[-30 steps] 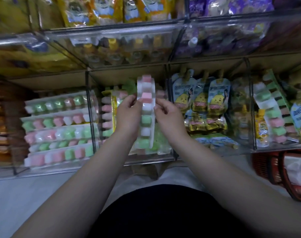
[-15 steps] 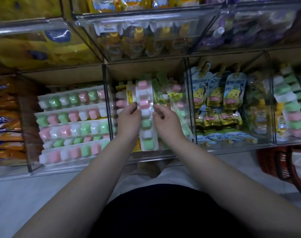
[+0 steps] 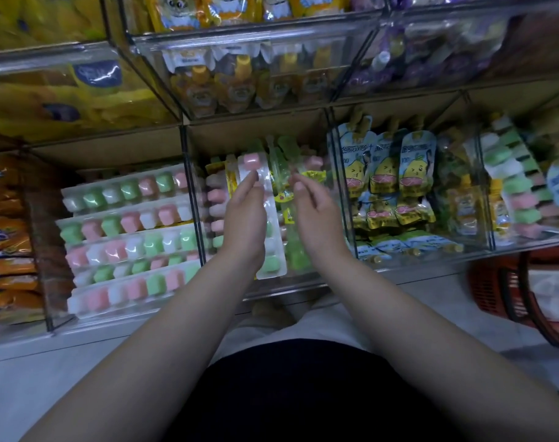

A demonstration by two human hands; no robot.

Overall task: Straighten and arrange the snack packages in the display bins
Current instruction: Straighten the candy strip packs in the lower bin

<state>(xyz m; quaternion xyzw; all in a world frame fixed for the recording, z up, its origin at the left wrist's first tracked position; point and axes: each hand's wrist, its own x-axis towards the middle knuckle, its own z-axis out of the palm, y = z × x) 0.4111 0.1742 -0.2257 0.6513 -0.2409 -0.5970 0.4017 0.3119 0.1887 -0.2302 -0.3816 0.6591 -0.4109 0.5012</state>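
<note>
A long blister strip of pink, white and green candy cups (image 3: 273, 250) stands upright in the middle clear bin (image 3: 290, 287), among other strips and yellow-labelled packs. My left hand (image 3: 244, 221) is in front of the strip's left edge with its fingers straight. Its fingertips are at the strip near the top pink cup. Just right of the strip, my right hand (image 3: 314, 215) is a little apart from it, with loosely bent fingers holding nothing. The left bin (image 3: 58, 317) holds several similar strips (image 3: 128, 244) stacked lying sideways.
Pear-printed drink pouches (image 3: 389, 173) fill the bin to the right, and more candy strips (image 3: 511, 180) lean in the far-right bin. Clear bins of pouches (image 3: 239, 81) sit above. Orange packs (image 3: 3, 234) are at far left, and a red basket (image 3: 495, 282) sits on the floor at right.
Both hands gripped the strip before and lowered it into the middle bin. Now they have let go and the right hand has drawn away to the right.
</note>
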